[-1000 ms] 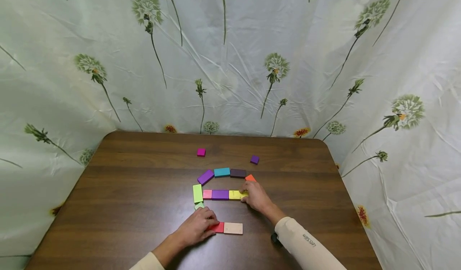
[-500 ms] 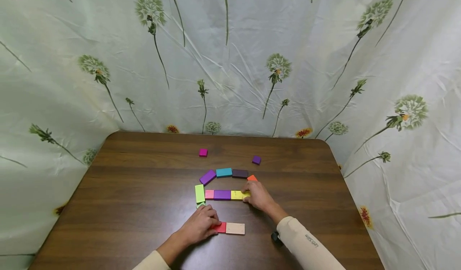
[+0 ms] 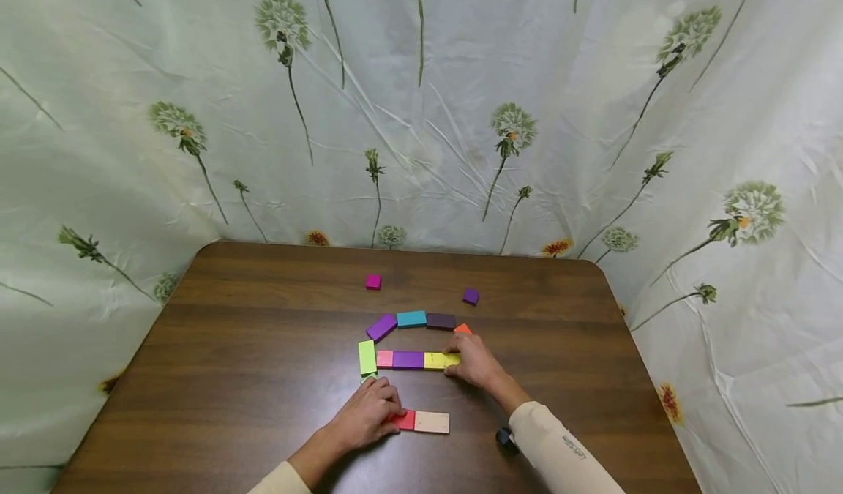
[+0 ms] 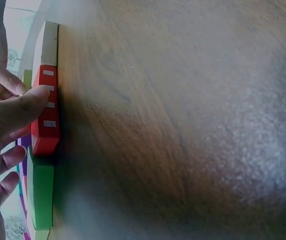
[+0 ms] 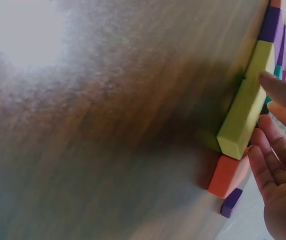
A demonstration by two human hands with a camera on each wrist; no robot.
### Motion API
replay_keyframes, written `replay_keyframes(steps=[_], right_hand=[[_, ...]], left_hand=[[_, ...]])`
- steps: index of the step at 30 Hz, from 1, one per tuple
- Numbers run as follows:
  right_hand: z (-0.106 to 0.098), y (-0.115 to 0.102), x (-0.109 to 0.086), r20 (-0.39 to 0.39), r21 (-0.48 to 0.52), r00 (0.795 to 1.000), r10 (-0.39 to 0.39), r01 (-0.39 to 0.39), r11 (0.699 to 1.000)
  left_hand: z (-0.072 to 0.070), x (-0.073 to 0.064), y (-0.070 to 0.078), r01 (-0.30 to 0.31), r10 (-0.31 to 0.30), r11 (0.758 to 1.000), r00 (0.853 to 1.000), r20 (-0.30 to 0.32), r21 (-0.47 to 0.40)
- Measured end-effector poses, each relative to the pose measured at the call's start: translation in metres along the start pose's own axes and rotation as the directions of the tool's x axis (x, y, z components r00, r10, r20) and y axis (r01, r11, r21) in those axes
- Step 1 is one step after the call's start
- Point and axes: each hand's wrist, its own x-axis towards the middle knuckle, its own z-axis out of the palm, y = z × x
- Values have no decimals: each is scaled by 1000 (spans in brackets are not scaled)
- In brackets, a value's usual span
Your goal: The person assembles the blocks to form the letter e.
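My left hand (image 3: 369, 410) pinches a red block (image 3: 406, 421) lying on the table, thumb on its near side in the left wrist view. Touching its right end is a pale wooden block (image 3: 432, 422); a green block (image 4: 43, 196) sits at its other end. My right hand (image 3: 476, 361) holds a yellow block (image 5: 244, 112) between thumb and fingers. That block ends a straight row with another yellow block (image 3: 434, 361), a purple block (image 3: 408, 360) and a pink block (image 3: 385, 359). An orange block (image 5: 225, 175), partly covered by my right hand in the head view, lies beyond it.
A curve of blocks runs behind the row: lime green (image 3: 367, 358), purple (image 3: 381, 327), teal (image 3: 411, 319) and dark (image 3: 440, 321). Farther back lie a magenta block (image 3: 373, 282) and a small purple block (image 3: 470, 296). A flowered curtain (image 3: 448, 113) borders the brown table (image 3: 263, 311).
The head view shifts slightly. Both hands stay on the same blocks, and no block visibly changes place relative to the others.
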Motion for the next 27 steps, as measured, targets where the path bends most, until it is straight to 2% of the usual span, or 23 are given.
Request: replay_keyframes(steps=[4, 7, 11, 16, 21, 24, 27], right_hand=[[-4, -4, 13, -38, 8, 999, -39, 39, 999], [-9, -9, 33, -25, 5, 998, -56, 57, 998], [-17, -20, 69, 38, -4, 994, -101, 101, 995], [-20, -35, 123, 116, 17, 978, -172, 171, 985], [-8, -41, 165, 138, 56, 982, -129, 123, 991], [3, -42, 183, 136, 54, 987, -83, 77, 996], [13, -44, 197, 120, 44, 990, -73, 68, 997]], left_hand=[[-1, -2, -6, 3, -3, 1000, 1000, -18, 13], [-2, -3, -9, 18, -18, 1000, 1000, -12, 9], [-1, -4, -11, 15, -15, 1000, 1000, 0, 11], [0, -5, -14, -17, 18, 999, 999, -31, 31], [0, -8, -11, -39, 41, 999, 998, -47, 34], [0, -8, -8, -45, 48, 998, 998, -47, 49], [0, -8, -8, -47, 51, 997, 997, -51, 69]])
